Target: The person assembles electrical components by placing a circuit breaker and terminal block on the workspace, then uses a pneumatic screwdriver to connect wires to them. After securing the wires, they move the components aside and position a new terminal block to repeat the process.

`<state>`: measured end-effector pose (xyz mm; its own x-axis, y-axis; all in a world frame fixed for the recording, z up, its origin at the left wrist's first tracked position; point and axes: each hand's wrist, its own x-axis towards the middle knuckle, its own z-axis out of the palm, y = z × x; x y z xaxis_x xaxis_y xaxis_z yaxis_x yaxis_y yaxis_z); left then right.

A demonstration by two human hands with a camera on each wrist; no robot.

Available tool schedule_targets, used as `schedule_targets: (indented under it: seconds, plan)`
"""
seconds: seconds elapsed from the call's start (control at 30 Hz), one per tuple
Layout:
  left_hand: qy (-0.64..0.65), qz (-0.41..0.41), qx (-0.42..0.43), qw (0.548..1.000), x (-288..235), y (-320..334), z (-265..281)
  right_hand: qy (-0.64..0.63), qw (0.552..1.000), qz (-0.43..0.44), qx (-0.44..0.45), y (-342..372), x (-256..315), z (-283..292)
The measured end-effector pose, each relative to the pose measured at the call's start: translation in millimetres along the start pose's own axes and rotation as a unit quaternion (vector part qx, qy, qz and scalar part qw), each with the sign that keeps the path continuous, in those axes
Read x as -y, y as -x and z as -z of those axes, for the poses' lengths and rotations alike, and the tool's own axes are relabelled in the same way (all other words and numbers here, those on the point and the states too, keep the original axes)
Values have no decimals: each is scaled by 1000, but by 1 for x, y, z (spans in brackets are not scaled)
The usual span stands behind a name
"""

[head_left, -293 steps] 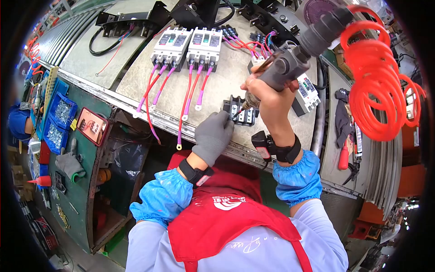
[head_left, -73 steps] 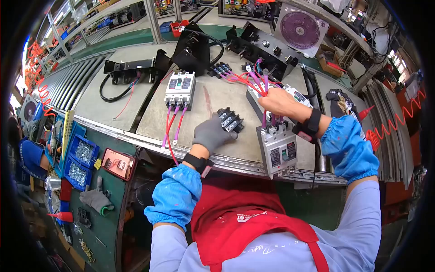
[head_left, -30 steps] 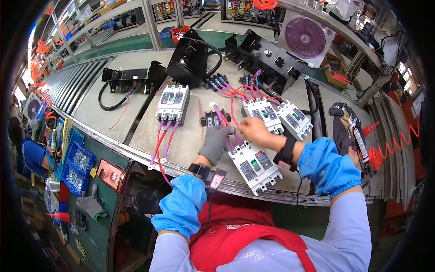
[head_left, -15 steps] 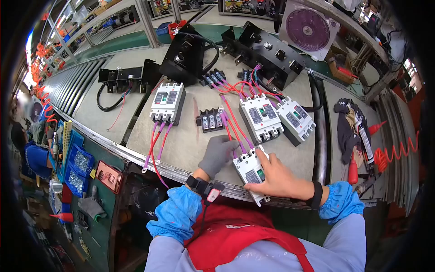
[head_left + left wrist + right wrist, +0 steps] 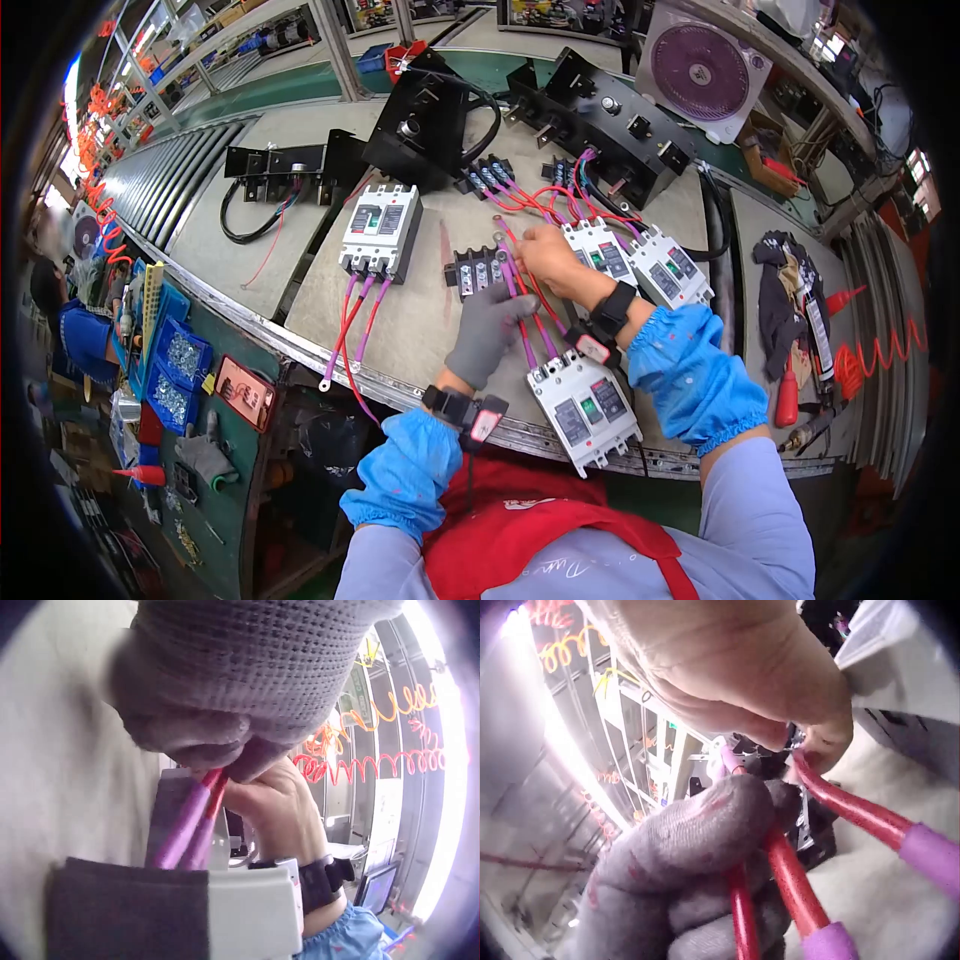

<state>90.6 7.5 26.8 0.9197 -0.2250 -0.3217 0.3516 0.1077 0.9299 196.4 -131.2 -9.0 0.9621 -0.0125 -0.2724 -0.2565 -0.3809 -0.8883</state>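
Observation:
In the head view, a white circuit breaker (image 5: 585, 405) lies near the bench's front edge, its red wires with purple sleeves running away from me. My gloved left hand (image 5: 490, 335) grips two of these wires; the right wrist view shows the gloved thumb and fingers (image 5: 712, 832) curled round the red wires (image 5: 795, 885). My bare right hand (image 5: 552, 262) pinches another red wire (image 5: 855, 806) near its far end. A black terminal block (image 5: 475, 270) with metal screws sits just beyond the left hand, the wire ends overlapping its right side.
Another wired breaker (image 5: 380, 232) stands to the left, and two more breakers (image 5: 672, 268) lie to the right. Black brackets (image 5: 600, 120) and smaller terminal blocks (image 5: 488, 178) are behind. A side table with blue screw bins (image 5: 175, 375) is at left; a red-handled tool (image 5: 787, 395) at right.
The power screwdriver held earlier is gone from the right hand. The breaker came to the front with its wires. Since half a second ago, the right hand moved off the breaker to a wire end.

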Motion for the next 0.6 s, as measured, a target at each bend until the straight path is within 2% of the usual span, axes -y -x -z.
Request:
schedule_targets:
  seconds: [0.03,0.1,0.13,0.2,0.23,0.33,0.37,0.47,0.6]
  plan:
    - [7,-3,12,1000,3,-1,5,-163,985,-50,25,33,34,3]
    - [64,10,42,997,8,0,12,-185,981,-7,62,34,30,3]
    - [64,2,13,998,7,-1,15,-197,977,15,80,35,31,4]
    - [67,-15,-44,997,3,-6,20,-194,976,30,90,37,32,4]
    - [64,-13,-35,997,5,-11,24,-192,976,29,99,35,31,5]
    - [163,-14,-63,985,3,-28,35,-215,970,-7,114,38,33,6]
    - [197,-19,-45,979,-1,-34,38,-216,968,-13,126,37,33,5]
    - [171,23,-50,984,-25,-41,36,-225,963,-2,152,40,30,2]
    - [150,-33,-61,986,-43,-47,38,-180,969,53,163,41,29,0]
